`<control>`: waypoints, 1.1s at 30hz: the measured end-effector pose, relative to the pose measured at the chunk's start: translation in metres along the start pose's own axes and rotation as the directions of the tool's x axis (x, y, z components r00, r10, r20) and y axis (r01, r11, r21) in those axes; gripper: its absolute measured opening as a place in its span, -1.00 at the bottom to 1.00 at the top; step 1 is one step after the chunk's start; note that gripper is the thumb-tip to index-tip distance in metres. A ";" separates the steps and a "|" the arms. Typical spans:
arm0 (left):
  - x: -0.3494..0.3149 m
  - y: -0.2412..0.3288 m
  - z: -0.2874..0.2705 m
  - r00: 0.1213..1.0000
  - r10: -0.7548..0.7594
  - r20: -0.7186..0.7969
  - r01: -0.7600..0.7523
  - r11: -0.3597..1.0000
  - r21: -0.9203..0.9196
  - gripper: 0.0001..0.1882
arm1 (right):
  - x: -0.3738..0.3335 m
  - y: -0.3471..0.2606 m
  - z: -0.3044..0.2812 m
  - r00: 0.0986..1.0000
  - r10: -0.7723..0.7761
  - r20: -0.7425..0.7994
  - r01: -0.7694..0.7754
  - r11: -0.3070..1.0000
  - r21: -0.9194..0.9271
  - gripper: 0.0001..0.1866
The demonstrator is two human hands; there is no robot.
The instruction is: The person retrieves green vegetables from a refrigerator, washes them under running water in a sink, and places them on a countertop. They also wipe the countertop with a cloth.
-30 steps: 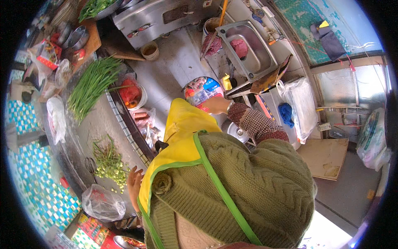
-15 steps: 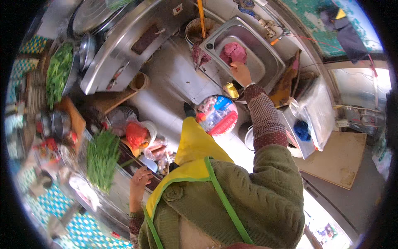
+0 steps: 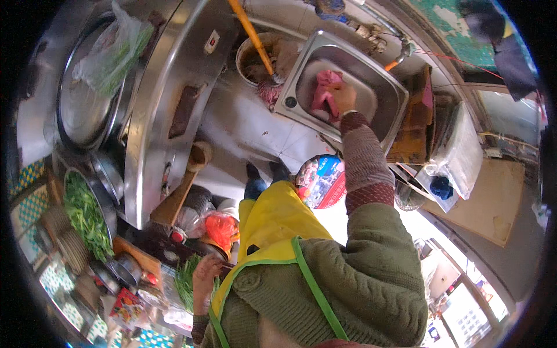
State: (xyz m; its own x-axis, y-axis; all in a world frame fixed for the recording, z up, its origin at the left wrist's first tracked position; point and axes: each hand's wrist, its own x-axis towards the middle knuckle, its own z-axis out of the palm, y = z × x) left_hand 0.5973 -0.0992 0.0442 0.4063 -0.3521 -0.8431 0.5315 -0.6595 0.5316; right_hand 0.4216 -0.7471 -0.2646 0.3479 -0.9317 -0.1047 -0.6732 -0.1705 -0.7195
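A pink cloth lies bunched in the steel sink, one end trailing down the basin. My right hand reaches into the sink and is closed on the cloth's right side; its fingertips are partly hidden. At the lower left, my left hand hangs beside long green vegetables on the counter. Its fingers are loosely bent and apart, with nothing seen in them. My yellow apron shows below.
A bucket with an orange-handled mop stands left of the sink. A round blue-and-red printed package lies near my feet. Leafy greens fill a bowl at the left, and a bagged bunch rests on a large lid. Cardboard leans right of the sink.
My right hand has moved further over the pink cloth, which has changed from a round bundle to a longer, hanging shape. My view has shifted, and my left hand appears lower.
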 end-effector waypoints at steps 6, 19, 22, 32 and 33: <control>0.080 0.089 -0.028 0.986 0.107 0.129 -0.124 0.983 0.138 -0.55 | -0.015 -0.170 -0.219 0.993 -0.056 -0.105 0.105 0.826 0.554 -0.86; 0.211 0.285 0.004 0.794 0.277 0.542 -0.434 0.882 0.185 -0.61 | 0.062 -0.467 -0.485 0.649 -0.344 -0.678 0.670 0.681 0.296 -0.57; 0.220 0.297 0.010 0.797 0.265 0.543 -0.450 0.860 0.241 -0.61 | 0.095 -0.468 -0.500 0.520 -0.346 -0.781 0.746 0.629 0.218 -0.65; 0.234 0.278 0.003 0.871 0.149 0.469 -0.285 0.930 0.234 -0.62 | 0.208 -0.344 -0.422 0.626 -0.527 -0.575 0.675 0.736 0.060 -0.65; 0.235 0.278 0.003 0.879 0.151 0.452 -0.275 0.935 0.223 -0.62 | 0.215 -0.340 -0.423 0.595 -0.646 -0.478 0.616 0.749 -0.244 -0.64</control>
State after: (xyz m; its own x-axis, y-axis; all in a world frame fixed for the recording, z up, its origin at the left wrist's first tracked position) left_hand 0.8383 -0.3675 -0.0064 0.1020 -0.7095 -0.6973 0.2198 -0.6676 0.7114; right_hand 0.4496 -1.0245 0.2480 0.3298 -0.5977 0.7307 -0.4489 -0.7802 -0.4356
